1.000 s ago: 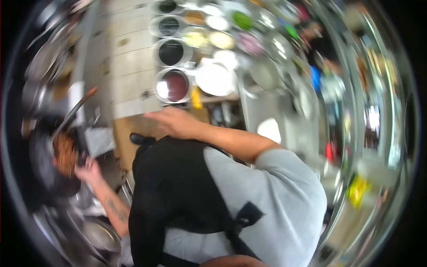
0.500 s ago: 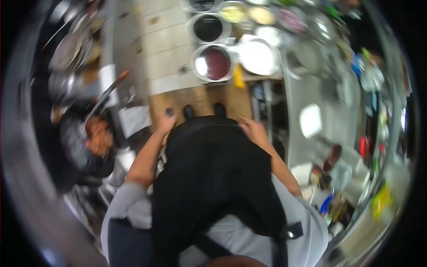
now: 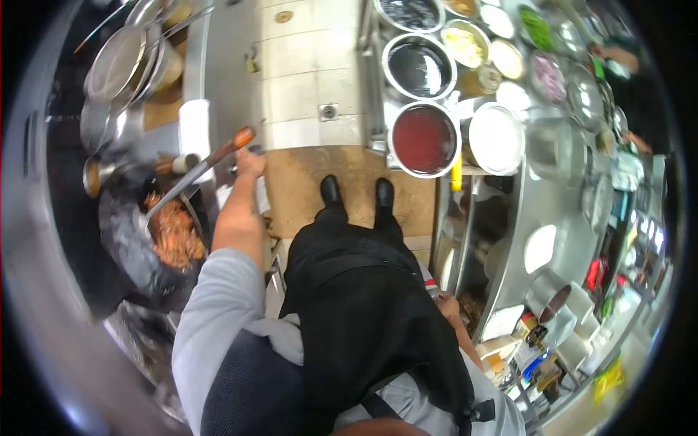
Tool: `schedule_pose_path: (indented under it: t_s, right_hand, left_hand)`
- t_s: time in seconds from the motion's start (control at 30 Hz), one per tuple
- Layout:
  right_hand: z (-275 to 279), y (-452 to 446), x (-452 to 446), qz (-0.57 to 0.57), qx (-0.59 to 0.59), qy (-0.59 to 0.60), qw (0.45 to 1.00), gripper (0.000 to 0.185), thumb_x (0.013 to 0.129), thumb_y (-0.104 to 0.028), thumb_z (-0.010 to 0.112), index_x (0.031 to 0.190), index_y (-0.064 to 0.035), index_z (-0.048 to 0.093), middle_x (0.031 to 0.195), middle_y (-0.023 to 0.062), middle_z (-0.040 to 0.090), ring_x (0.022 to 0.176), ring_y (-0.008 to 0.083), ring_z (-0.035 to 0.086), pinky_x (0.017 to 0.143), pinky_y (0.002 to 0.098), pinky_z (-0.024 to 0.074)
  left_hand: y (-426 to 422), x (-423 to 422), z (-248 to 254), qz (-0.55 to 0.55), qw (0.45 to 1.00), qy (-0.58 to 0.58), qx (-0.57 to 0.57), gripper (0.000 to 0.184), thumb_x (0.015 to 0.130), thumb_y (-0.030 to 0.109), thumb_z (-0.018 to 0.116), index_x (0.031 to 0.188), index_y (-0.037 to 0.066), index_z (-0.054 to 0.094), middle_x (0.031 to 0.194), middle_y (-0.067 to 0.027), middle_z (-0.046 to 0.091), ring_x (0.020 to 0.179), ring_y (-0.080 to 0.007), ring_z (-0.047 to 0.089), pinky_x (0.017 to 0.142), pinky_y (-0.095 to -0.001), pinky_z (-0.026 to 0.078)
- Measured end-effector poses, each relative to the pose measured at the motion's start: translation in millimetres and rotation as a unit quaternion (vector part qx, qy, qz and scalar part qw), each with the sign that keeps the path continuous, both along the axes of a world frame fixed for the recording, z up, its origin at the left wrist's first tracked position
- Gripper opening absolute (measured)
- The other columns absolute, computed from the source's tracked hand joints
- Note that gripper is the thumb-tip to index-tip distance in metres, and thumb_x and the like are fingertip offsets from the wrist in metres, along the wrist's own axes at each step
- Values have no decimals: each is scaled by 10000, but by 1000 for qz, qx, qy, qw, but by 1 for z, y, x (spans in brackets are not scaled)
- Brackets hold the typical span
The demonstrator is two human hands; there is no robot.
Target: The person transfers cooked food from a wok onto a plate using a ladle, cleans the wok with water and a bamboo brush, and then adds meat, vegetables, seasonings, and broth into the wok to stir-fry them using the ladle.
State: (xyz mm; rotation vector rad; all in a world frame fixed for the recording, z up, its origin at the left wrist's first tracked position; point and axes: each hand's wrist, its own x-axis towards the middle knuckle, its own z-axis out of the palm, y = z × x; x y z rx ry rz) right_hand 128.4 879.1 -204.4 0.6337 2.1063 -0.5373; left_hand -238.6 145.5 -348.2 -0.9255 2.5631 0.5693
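Observation:
My left hand is at the front edge of the stove, its fingers closed around something small and dark that I cannot make out. Just above it is the wooden handle end of a long metal cooking utensil. The head of this tool rests in a wok among browned pieces of food. Low beside my right hip, my right hand is closed on a small red-and-white object, partly hidden by my black apron.
On the right, a metal counter holds a pot of dark red liquid, a pot of dark liquid, a white round container and several bowls of ingredients. A strainer stands behind the wok. A floor drain lies ahead.
The view has shifted and sharpened. My left hand has moved in toward the stove and the utensil's handle. My right hand has dropped back beside my hip, where the red-and-white object now shows.

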Motion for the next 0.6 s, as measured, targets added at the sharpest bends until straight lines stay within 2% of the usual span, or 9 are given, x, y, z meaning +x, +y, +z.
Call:
schedule_pose_path:
  t_s: [0.03, 0.07, 0.1, 0.13, 0.23, 0.3, 0.37, 0.47, 0.6]
  right_hand:
    - [9, -8, 0, -4, 4, -10, 1000, 406, 983, -293, 711, 1287, -25, 730, 1125, 247, 781, 1076, 376, 768, 913, 442, 582]
    - [-57, 27, 51, -92, -27, -27, 995, 400, 970, -298, 711, 1279, -45, 735, 1082, 216, 794, 1045, 406, 767, 901, 469, 585]
    - [-25, 7, 31, 25, -1, 64, 998, 391, 962, -294, 721, 1287, -78, 745, 1050, 207, 798, 989, 375, 784, 871, 466, 588]
    - [-19, 1, 25, -2, 3, 28, 1000, 408, 950, -308, 732, 1313, -121, 748, 1078, 218, 793, 996, 362, 785, 878, 455, 593]
    - [-3, -18, 0, 3, 2, 64, 998, 454, 943, -330, 740, 1344, -118, 733, 1135, 247, 774, 1033, 390, 766, 931, 463, 583]
    - [-27, -12, 10, -72, -28, 127, 989, 373, 1018, -310, 676, 1334, -119, 737, 949, 178, 782, 812, 278, 746, 815, 394, 590]
    - [21, -24, -32, -101, -15, 199, 975, 353, 1065, -326, 635, 1305, -93, 748, 877, 133, 771, 723, 206, 717, 736, 371, 579]
    - [58, -9, -69, -259, 42, 382, 886, 357, 1126, -358, 567, 1055, -61, 752, 704, 36, 674, 594, 95, 601, 562, 303, 495]
    - [100, 57, -129, -536, 35, 486, 690, 373, 1136, -400, 553, 1309, -72, 594, 820, 111, 680, 533, 178, 593, 486, 298, 501]
  left_hand:
    - [-4, -3, 2, -2, 1000, 3, 23, 975, 904, 335, 678, 1657, -96, 233, 1755, -289, 210, 1651, -403, 177, 1360, -441, 172]
    - [-19, -2, -21, -43, 998, 43, 15, 937, 890, 314, 686, 1636, -86, 283, 1722, -290, 272, 1620, -417, 242, 1351, -451, 196]
    - [-25, 1, -38, -54, 997, 49, -6, 934, 864, 302, 704, 1626, -73, 316, 1692, -289, 317, 1597, -421, 281, 1339, -454, 227]
    - [-15, -4, -15, -55, 998, -8, 6, 948, 841, 293, 715, 1622, -77, 326, 1689, -289, 328, 1600, -422, 280, 1339, -449, 232]
    - [-41, 6, -75, -72, 994, 65, -57, 945, 830, 288, 722, 1599, -103, 338, 1671, -311, 347, 1591, -438, 289, 1333, -451, 241]
    - [-40, 1, -58, -59, 993, 58, 80, 988, 829, 239, 742, 1607, -153, 275, 1683, -347, 302, 1589, -465, 282, 1345, -456, 218]
    - [-42, 3, -72, -23, 999, 43, 19, 992, 838, 261, 734, 1611, -161, 278, 1694, -337, 301, 1597, -448, 284, 1355, -440, 199]
    - [-33, -7, -60, -62, 997, -15, -37, 1013, 830, 272, 744, 1605, -183, 278, 1703, -335, 294, 1604, -430, 284, 1353, -423, 210]
    - [-34, -5, -51, -61, 998, 0, -6, 993, 832, 307, 738, 1583, -189, 318, 1694, -346, 308, 1609, -433, 266, 1343, -420, 235]
